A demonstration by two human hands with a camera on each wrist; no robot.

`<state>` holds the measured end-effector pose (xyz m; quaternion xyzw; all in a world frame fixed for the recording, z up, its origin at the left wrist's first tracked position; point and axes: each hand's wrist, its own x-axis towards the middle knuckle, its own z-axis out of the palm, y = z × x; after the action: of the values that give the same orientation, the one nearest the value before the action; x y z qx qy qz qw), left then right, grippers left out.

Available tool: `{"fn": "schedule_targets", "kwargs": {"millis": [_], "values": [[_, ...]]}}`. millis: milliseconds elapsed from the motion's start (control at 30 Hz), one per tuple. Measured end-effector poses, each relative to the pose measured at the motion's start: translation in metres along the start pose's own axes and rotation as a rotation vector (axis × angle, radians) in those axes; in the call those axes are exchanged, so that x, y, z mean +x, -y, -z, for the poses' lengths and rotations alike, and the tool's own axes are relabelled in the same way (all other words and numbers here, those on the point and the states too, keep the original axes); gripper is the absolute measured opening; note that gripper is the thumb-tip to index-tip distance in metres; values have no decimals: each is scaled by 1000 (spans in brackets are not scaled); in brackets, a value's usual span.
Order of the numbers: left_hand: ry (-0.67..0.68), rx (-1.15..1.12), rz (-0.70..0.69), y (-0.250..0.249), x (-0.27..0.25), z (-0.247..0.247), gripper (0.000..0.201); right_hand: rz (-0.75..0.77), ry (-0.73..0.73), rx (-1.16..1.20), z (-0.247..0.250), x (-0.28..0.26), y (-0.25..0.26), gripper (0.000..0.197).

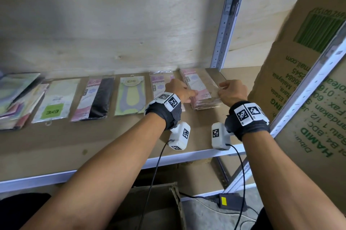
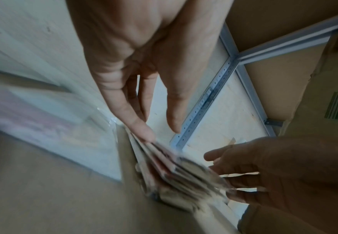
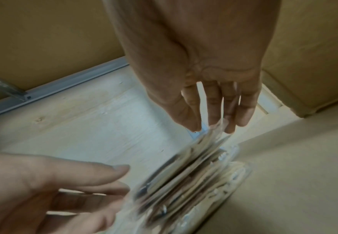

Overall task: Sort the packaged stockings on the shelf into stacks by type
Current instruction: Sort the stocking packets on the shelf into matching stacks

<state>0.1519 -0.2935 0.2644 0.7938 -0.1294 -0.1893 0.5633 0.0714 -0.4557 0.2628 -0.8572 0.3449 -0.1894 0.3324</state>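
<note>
A stack of pink and beige stocking packs (image 1: 203,90) lies at the right end of the shelf board (image 1: 93,145). My left hand (image 1: 192,96) touches the stack's left side with straight fingers (image 2: 146,134), thumb apart. My right hand (image 1: 223,87) holds the stack's right edge between thumb and fingers (image 3: 230,125). The pack edges (image 3: 184,182) fan out, blurred. A single pink pack (image 1: 159,83) lies partly under my left hand. Further left lie a yellow and grey ENE pack (image 1: 131,95), a pink and black pack (image 1: 95,98) and a pale pack with a green label (image 1: 56,100).
A mixed pile of packs (image 1: 16,96) sits at the far left of the shelf. A metal upright (image 1: 224,23) stands behind the stack. A large cardboard box (image 1: 309,80) leans close on the right. A power adaptor (image 1: 230,201) and cables lie on the floor below.
</note>
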Motion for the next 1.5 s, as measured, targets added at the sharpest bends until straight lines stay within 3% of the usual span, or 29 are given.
{"fn": "schedule_targets", "kwargs": {"millis": [133, 200, 267, 333, 467, 667, 767, 900, 1233, 1400, 1500], "values": [[-140, 87, -146, 9, -14, 48, 13, 169, -148, 49, -2, -12, 28, 29], [-219, 82, -179, 20, -25, 86, 8, 263, -153, 111, -8, -25, 52, 25], [-288, 62, -169, 32, -37, 130, 8, 328, -58, 193, -22, -42, 76, 21], [-388, 53, -155, 46, -50, 177, 17, 340, 144, 305, -46, -61, 100, 19], [-577, 47, -122, 72, -74, 261, 16, 319, 507, 368, -113, -102, 153, 16], [-739, 30, -110, 95, -93, 349, 14, 401, 728, 306, -208, -146, 253, 13], [-794, 42, -107, 103, -105, 379, 18, 420, 734, 246, -249, -159, 293, 16], [-792, 50, -102, 111, -120, 397, 25, 454, 687, -7, -284, -167, 322, 38], [-772, 12, -106, 111, -132, 410, 26, 148, 717, 192, -309, -160, 333, 49], [-646, 70, -12, 117, -130, 402, 30, 168, 715, 357, -296, -155, 321, 28], [-525, 315, 18, 115, -129, 389, 46, 165, 692, 534, -269, -150, 310, 20]]}}
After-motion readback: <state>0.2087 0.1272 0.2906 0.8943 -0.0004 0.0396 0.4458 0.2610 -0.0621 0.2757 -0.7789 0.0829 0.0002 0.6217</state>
